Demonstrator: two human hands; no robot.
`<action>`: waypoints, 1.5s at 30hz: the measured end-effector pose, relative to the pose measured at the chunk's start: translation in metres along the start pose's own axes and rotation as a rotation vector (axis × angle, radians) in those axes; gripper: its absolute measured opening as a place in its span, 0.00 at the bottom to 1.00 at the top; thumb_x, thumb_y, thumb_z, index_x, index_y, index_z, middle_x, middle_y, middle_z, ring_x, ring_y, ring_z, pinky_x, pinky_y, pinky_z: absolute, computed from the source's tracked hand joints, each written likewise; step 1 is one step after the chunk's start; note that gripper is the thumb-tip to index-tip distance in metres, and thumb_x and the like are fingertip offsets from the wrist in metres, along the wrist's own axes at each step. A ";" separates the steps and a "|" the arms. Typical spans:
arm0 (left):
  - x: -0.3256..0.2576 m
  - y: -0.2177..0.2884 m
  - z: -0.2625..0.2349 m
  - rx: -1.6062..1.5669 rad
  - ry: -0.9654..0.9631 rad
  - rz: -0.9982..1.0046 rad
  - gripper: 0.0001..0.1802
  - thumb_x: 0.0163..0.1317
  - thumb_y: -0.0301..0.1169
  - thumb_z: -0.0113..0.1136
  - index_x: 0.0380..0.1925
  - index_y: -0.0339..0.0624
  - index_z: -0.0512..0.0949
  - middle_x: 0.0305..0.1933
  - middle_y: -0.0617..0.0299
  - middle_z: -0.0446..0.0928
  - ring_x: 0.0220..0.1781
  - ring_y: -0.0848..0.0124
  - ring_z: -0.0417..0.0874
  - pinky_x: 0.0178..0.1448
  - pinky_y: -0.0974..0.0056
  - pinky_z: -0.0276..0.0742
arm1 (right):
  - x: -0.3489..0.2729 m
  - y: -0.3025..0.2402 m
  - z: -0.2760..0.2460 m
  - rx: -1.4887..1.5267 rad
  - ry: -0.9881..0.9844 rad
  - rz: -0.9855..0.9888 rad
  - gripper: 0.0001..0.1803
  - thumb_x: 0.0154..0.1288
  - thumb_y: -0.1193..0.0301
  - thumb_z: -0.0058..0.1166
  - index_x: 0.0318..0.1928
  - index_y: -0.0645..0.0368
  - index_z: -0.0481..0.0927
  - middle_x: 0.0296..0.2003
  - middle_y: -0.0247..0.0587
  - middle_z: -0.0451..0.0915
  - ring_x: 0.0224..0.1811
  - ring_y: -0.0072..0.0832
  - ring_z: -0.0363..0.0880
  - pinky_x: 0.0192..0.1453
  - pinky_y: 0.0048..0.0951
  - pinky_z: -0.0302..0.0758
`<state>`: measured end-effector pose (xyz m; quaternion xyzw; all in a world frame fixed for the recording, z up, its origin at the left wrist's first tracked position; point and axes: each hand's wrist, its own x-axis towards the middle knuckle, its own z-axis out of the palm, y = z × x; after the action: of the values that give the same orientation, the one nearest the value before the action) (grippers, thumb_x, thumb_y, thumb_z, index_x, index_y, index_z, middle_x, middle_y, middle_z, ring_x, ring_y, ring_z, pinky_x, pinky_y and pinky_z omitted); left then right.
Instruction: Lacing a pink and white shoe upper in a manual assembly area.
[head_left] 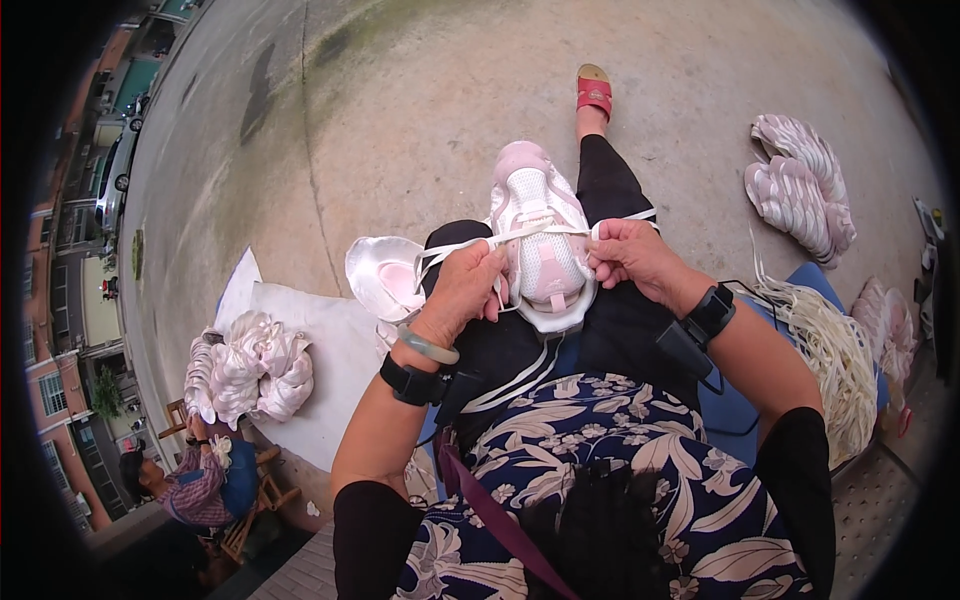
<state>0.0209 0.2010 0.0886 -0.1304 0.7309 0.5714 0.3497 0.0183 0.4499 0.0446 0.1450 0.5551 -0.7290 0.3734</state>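
Note:
A pink and white shoe (530, 190) rests across my thighs, toe pointing away from me. A flat white shoelace (515, 235) runs across its front between my two hands. On the shoe's left side, my left hand (470, 280) is closed, pinching the lace between thumb and fingers. My right hand (635, 262) is closed on the lace at the shoe's right edge, and a loose end sticks out past its knuckles. Another length of white lace (515, 388) hangs over my lap. The fingertips partly hide where the lace is gripped.
Beside my left knee is a white and pink shoe piece (383, 280). Bundled shoe uppers lie on a white sheet (340, 350) at left and on the concrete (800, 190) at right. A heap of white laces (825, 350) sits right. A person (200, 485) sits lower left.

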 end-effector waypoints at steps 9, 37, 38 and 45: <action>0.034 0.013 0.013 -0.140 0.238 0.165 0.13 0.68 0.38 0.46 0.29 0.43 0.71 0.16 0.69 0.66 0.13 0.83 0.59 0.14 0.76 0.50 | 0.047 -0.008 -0.001 0.018 0.142 -0.376 0.07 0.62 0.70 0.56 0.37 0.59 0.82 0.28 0.27 0.78 0.29 0.13 0.70 0.34 0.16 0.69; 0.018 -0.013 0.021 -0.282 0.345 0.382 0.04 0.61 0.26 0.56 0.34 0.39 0.71 0.21 0.67 0.74 0.17 0.83 0.71 0.20 0.79 0.66 | 0.039 0.013 0.015 -0.420 0.349 -0.754 0.08 0.55 0.71 0.59 0.28 0.65 0.79 0.21 0.39 0.75 0.24 0.24 0.71 0.30 0.26 0.68; 0.019 -0.015 0.021 -0.221 0.384 0.423 0.04 0.61 0.26 0.55 0.34 0.39 0.71 0.21 0.67 0.73 0.17 0.83 0.71 0.20 0.79 0.66 | 0.039 0.012 0.017 -0.604 0.355 -0.844 0.07 0.55 0.73 0.59 0.30 0.65 0.79 0.22 0.40 0.75 0.25 0.26 0.72 0.32 0.25 0.69; 0.026 -0.016 0.024 -0.038 0.488 0.512 0.04 0.60 0.24 0.53 0.34 0.36 0.71 0.22 0.66 0.73 0.17 0.82 0.70 0.21 0.77 0.68 | 0.035 0.005 0.023 -0.812 0.396 -0.860 0.10 0.54 0.67 0.57 0.25 0.62 0.76 0.21 0.46 0.72 0.28 0.40 0.74 0.34 0.35 0.70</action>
<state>0.0200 0.2236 0.0567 -0.0820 0.7912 0.6060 0.0077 0.0027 0.4146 0.0270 -0.1126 0.8554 -0.5042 -0.0380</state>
